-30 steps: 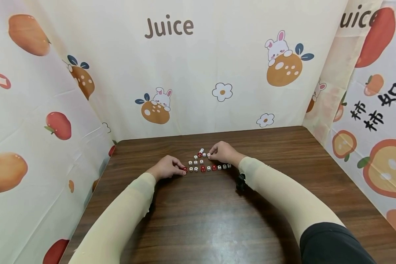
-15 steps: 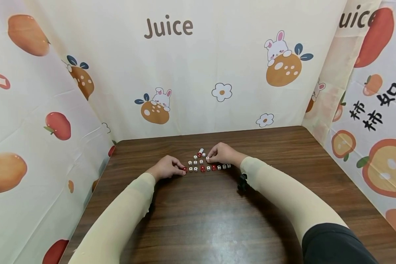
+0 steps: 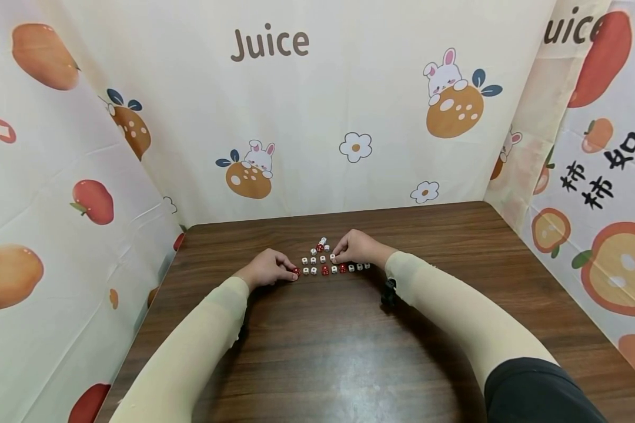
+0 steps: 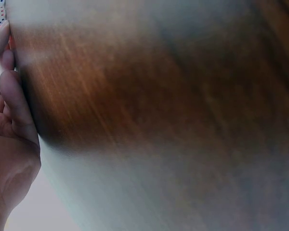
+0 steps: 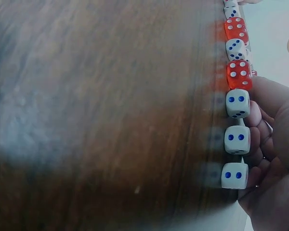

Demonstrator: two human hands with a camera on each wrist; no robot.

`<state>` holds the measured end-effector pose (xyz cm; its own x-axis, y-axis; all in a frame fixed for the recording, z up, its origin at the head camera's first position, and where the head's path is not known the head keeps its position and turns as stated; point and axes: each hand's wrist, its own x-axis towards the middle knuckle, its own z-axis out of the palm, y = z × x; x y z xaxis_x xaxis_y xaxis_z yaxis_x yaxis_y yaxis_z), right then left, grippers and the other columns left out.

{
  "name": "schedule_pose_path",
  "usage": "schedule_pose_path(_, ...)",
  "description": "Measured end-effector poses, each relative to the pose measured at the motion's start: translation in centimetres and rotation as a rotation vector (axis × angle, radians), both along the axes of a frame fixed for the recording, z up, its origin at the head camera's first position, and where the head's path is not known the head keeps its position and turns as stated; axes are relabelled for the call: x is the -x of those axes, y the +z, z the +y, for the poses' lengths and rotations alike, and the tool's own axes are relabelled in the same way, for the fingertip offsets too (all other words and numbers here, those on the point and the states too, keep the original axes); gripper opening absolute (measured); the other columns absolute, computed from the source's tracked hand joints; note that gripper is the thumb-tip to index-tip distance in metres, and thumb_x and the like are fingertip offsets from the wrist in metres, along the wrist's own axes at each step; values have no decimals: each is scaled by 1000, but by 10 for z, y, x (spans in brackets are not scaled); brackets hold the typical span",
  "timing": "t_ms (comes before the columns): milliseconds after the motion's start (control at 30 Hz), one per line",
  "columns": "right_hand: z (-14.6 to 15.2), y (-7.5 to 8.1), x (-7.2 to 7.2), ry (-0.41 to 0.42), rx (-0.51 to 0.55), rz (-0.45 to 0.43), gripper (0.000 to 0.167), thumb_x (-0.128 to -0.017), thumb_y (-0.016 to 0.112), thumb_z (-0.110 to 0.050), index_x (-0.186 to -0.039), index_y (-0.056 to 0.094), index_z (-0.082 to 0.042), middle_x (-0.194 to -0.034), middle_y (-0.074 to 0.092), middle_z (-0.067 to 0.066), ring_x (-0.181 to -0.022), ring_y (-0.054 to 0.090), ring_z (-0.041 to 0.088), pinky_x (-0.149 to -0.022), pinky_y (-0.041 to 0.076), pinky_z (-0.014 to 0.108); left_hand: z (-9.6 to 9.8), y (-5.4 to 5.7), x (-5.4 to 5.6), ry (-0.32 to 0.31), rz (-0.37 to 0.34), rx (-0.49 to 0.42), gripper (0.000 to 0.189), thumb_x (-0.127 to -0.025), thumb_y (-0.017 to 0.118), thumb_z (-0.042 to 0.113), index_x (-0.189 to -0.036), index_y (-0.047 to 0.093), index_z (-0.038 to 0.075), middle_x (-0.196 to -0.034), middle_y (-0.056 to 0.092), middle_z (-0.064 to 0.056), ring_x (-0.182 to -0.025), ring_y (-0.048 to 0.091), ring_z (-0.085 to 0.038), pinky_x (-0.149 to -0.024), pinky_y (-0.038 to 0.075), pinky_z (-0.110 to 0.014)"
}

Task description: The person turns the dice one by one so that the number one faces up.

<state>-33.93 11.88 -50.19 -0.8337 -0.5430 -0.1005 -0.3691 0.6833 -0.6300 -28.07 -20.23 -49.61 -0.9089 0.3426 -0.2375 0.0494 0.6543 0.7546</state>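
In the head view my left hand (image 3: 267, 268) pinches a red die (image 3: 296, 271) at the left end of the front row of dice. My right hand (image 3: 358, 247) holds a white die (image 3: 333, 258) between thumb and fingers, at the right end of the second row. That row also has a white die (image 3: 323, 259) just to its left. Red and white dice make up the front row, among them a red die (image 5: 239, 75) in the right wrist view. The left wrist view shows my left fingers at its left edge, mostly covering the red die.
Behind the second row sit a few more dice, including a white die (image 3: 313, 251) and a red die (image 3: 320, 247). The brown wooden table (image 3: 317, 352) backs onto a printed cloth (image 3: 317, 106), with cloth on both sides too.
My right hand has brought its white die slightly toward me, from beside the back dice to the second row's right end. My left hand stays on the red die.
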Motion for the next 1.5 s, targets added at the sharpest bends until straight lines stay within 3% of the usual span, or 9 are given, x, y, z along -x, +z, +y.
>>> schedule_pose_path(333, 3, -1, -2, -22, 48, -23, 13, -100, 89, -23, -109, 92, -14, -90, 87, -3, -71, 66, 7, -71, 55, 26, 1, 0, 2, 2, -6, 13, 16, -96, 94, 21, -108, 90, 12, -96, 82, 0, -66, 57, -9, -61, 51, -25)
schedule_pose_path(733, 1, -3, 0, -19, 29, 13, 13, -99, 91, -25, -107, 93, -16, -97, 89, -3, -83, 73, 6, -82, 61, 29, 2, -1, 3, 6, -1, 12, 18, -95, 95, 20, -109, 90, 10, -88, 80, 2, -65, 57, -9, -60, 51, -27)
schedule_pose_path(967, 3, -2, 3, -5, 38, -18, 18, -99, 90, -25, -112, 92, -13, -94, 88, -2, -76, 69, 7, -76, 57, 28, 2, -5, 8, 19, -2, 31, 14, -95, 95, 22, -106, 91, 14, -110, 84, 0, -65, 57, -11, -60, 52, -27)
schedule_pose_path(1100, 4, 0, 6, -5, 42, -12, 21, -101, 89, -28, -115, 91, -13, -102, 89, 1, -85, 72, 6, -85, 61, 30, 1, -6, 8, 20, 0, 29, 13, -95, 95, 23, -105, 91, 15, -116, 85, -2, -65, 57, -11, -60, 52, -27)
schedule_pose_path(1233, 3, 1, 8, -63, 56, -8, 20, -108, 81, -30, -111, 92, -15, -108, 89, 1, -84, 70, 6, -83, 60, 32, 1, -5, 6, 21, 1, 26, 12, -95, 95, 22, -104, 91, 15, -115, 85, -2, -65, 57, -11, -61, 52, -27)
schedule_pose_path(1367, -2, 1, 9, -163, 46, -6, 26, -111, 75, -31, -103, 93, -13, -95, 87, 2, -69, 58, 13, -70, 51, 31, 1, -5, 5, 14, 6, 29, 11, -96, 94, 22, -104, 91, 15, -115, 85, -2, -66, 57, -11, -61, 52, -27)
schedule_pose_path(1500, -10, 0, 9, -234, 22, -8, 29, -112, 75, -34, -98, 92, -14, -85, 82, -1, -62, 55, 11, -64, 47, 29, 1, -3, 4, 7, 12, 34, 12, -96, 94, 23, -104, 91, 15, -113, 84, -3, -66, 57, -11, -61, 51, -27)
